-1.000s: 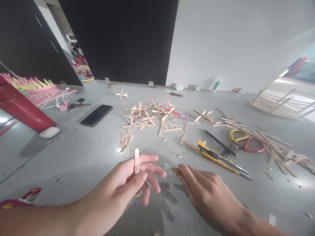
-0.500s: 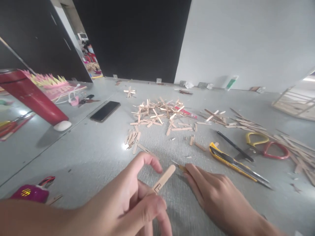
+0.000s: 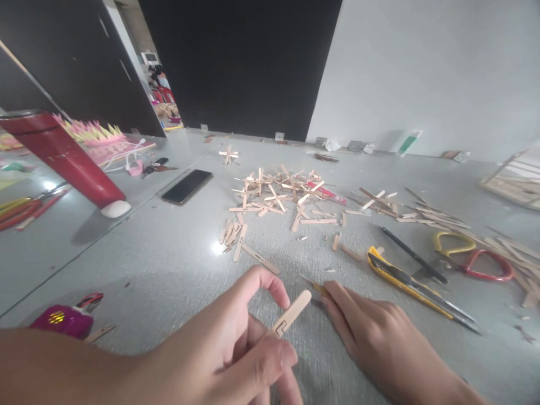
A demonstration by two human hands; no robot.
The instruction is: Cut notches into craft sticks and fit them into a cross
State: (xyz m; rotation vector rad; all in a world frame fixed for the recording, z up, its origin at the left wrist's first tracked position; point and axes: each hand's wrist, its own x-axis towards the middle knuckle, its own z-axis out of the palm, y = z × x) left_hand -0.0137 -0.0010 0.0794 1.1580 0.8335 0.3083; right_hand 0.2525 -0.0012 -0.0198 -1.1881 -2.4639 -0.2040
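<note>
Wooden stick point(image 3: 296, 309) with dark angular mark pinched in left hand point(image 3: 242, 346). Right hand point(image 3: 375, 329) grips thin-bladed knife point(image 3: 319, 289), blade near stick's rounded end.

Stick point(image 3: 298, 306): is showing matt, smooth wood
Worktop point(image 3: 287, 250): is looking finely rough, with a dull sheen
Phone point(image 3: 188, 187), view's nine o'clock: is looking smooth, glossy
Cutter point(image 3: 407, 284), view's four o'clock: is pairing plastic with metal
</note>
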